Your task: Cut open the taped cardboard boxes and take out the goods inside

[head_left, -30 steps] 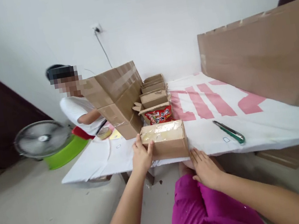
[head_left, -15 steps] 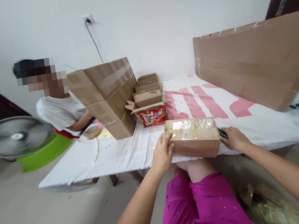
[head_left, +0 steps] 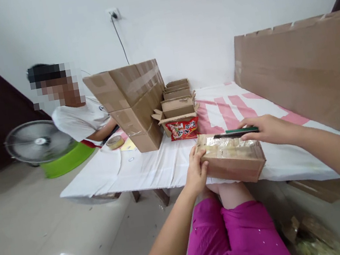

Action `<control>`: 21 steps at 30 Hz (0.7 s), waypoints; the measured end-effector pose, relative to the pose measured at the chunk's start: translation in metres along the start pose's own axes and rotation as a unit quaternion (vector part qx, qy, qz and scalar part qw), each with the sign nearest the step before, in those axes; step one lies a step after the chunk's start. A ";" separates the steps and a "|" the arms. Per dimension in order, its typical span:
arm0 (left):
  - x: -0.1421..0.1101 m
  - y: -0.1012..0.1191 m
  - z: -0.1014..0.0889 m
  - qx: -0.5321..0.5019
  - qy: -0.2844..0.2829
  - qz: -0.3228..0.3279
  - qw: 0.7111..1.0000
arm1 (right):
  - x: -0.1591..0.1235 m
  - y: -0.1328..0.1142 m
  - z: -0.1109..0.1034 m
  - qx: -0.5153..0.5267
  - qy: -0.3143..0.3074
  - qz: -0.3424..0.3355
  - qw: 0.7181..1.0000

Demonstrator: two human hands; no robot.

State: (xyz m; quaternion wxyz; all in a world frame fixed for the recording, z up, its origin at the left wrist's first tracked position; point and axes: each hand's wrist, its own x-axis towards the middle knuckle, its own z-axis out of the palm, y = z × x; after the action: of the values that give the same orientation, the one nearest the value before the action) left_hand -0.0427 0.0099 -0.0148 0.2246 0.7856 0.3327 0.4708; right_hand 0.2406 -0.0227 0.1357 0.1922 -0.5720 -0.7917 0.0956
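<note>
A taped cardboard box (head_left: 233, 167) lies at the table's front edge, clear tape along its top. My left hand (head_left: 197, 168) grips its left end, fingers curled over the corner. Above the box, my right hand (head_left: 263, 130) is closed around a green and black box cutter (head_left: 236, 132), its tip pointing left over the taped top. Whether the blade touches the tape I cannot tell. Just behind the box, a red food packet (head_left: 184, 129) leans against an open small carton (head_left: 178, 119).
Stacked sealed boxes (head_left: 140, 104) stand left of a row of open cartons (head_left: 177, 93). A tape roll (head_left: 115, 142) lies near a seated person in a white shirt (head_left: 79, 118). A large cardboard panel (head_left: 304, 70) stands at right; a fan (head_left: 40, 141) is on the left.
My right hand has brought the box cutter up from beside the box's right end to over its top. My left hand keeps its grip. The view has shifted slightly.
</note>
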 end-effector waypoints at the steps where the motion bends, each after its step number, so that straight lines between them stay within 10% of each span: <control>1: 0.000 0.000 -0.001 0.000 -0.002 -0.002 1.000 | 0.009 -0.012 -0.001 -0.018 -0.037 -0.018 0.999; 8: 0.001 0.000 -0.003 -0.004 -0.012 -0.003 1.000 | 0.053 -0.043 0.004 -0.113 -0.124 -0.076 0.983; 21: 0.000 0.005 -0.005 0.009 -0.019 -0.007 1.000 | 0.032 -0.054 -0.007 -0.246 -0.139 -0.079 0.956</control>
State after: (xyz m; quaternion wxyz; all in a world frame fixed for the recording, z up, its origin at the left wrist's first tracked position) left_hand -0.0460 0.0072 -0.0091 0.2271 0.7938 0.3385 0.4513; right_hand 0.1882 -0.0108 0.1681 -0.0587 -0.5183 -0.8523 -0.0389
